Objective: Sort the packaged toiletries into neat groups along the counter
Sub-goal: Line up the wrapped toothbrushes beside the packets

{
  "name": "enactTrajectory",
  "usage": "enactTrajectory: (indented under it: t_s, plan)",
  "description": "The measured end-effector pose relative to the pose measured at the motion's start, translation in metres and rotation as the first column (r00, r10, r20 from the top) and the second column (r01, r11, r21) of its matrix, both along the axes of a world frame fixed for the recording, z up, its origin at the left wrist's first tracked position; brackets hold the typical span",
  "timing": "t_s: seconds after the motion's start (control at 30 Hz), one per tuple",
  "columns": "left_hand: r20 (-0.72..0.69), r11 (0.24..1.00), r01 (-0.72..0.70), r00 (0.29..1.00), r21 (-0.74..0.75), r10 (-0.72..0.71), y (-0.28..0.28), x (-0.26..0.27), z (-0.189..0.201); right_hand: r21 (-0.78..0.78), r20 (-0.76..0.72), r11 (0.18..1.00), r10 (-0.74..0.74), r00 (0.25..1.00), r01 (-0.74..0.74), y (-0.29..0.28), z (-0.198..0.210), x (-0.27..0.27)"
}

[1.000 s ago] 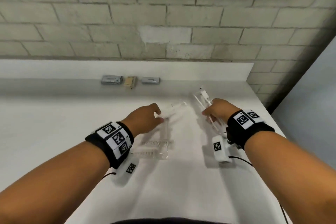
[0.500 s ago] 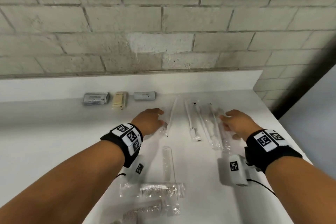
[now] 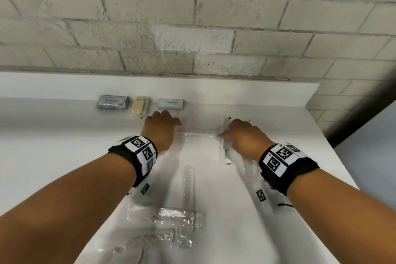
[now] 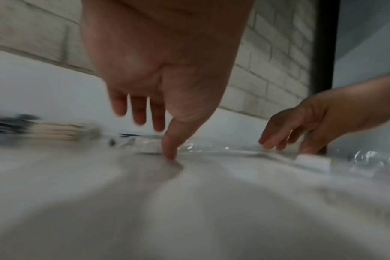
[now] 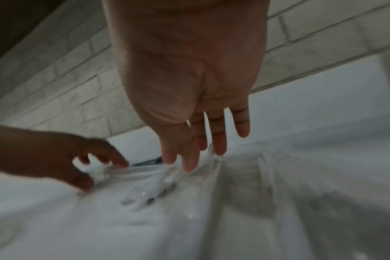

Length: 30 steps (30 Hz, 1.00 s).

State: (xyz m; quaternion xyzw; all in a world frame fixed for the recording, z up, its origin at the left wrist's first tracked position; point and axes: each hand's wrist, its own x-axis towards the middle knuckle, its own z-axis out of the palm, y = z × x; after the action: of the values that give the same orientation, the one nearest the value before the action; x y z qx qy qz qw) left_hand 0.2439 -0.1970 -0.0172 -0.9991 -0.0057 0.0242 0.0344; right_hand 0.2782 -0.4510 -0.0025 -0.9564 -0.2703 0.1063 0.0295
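A clear-wrapped toothbrush lies crosswise on the white counter, between my two hands. My left hand is at its left end; in the left wrist view the thumb tip presses down beside the wrapper with the fingers fairly straight. The straight fingers of my right hand touch the right end and the bundle of wrapped toothbrushes under it. That contact shows in the right wrist view at the fingertips. Wrapped combs lie near me.
Against the back ledge sit a grey packet, a beige soap bar and a pale packet. Another clear-wrapped item lies lengthwise mid-counter. The counter's right edge drops off by my right wrist. A brick wall rises behind.
Both hands have moved toward the back ledge. The toothbrush by my left hand, which lay lengthwise, has turned crosswise between the hands.
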Motion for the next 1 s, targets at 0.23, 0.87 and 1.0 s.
enactTrajectory:
  t_s: [0.23,0.87,1.0]
  plan:
    - [0.014,0.978,-0.014,1.000,-0.210,0.018,-0.007,-0.021,-0.006,-0.147,0.142,0.978,0.170,0.975,-0.149,0.016,-0.008,0.005]
    - [-0.054,0.871,0.053,0.994,-0.489,-0.091,-0.036,-0.020,-0.006,0.276,-0.291,0.871,-0.328,0.899,0.407,0.051,0.016,0.024]
    - [-0.104,0.895,-0.017,0.994,-0.447,-0.034,-0.038,-0.016,-0.004,0.273,-0.412,0.839,-0.339,0.846,0.470,0.047,0.010,0.023]
